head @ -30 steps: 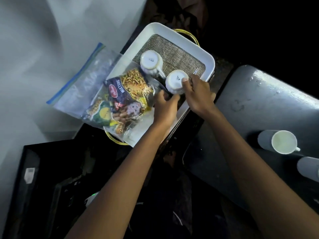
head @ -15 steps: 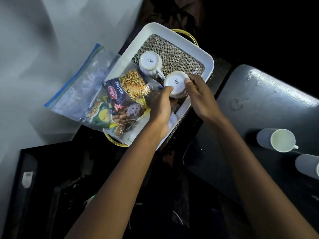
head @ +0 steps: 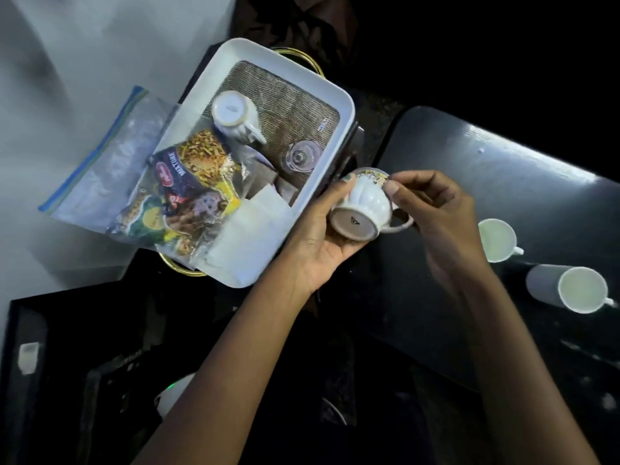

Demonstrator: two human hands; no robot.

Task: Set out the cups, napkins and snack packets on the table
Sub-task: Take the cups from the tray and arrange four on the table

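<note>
landmark: white tray (head: 339,105), woven mat inside, gold handles at both ends
held cup: white ribbed cup (head: 364,209), tipped so its base faces the camera, patterned rim pointing away; it is off the tray, just past the tray's right rim, above the gap to the dark table (head: 469,169)
left hand: left hand (head: 322,236) cradles the cup from below, fingers curled round its side, a fingertip at the rim
right hand: right hand (head: 436,209) pinches the cup's rim with thumb and forefinger (handle sits just under that hand)
second cup: upside-down cup (head: 235,117) on the mat, far-left part of the tray
glass piece: small clear glass item (head: 302,156) on the mat, near the tray's right rim (cannot tell what it is)
snack packets: snack packets (head: 188,193) in a clear zip bag, overhanging the tray's left rim
napkins: white napkins (head: 248,236) at the tray's near end, partly under the bag
table cups: two mugs, one (head: 496,239) and another (head: 577,290), upright on the table, well right of the tray
</note>
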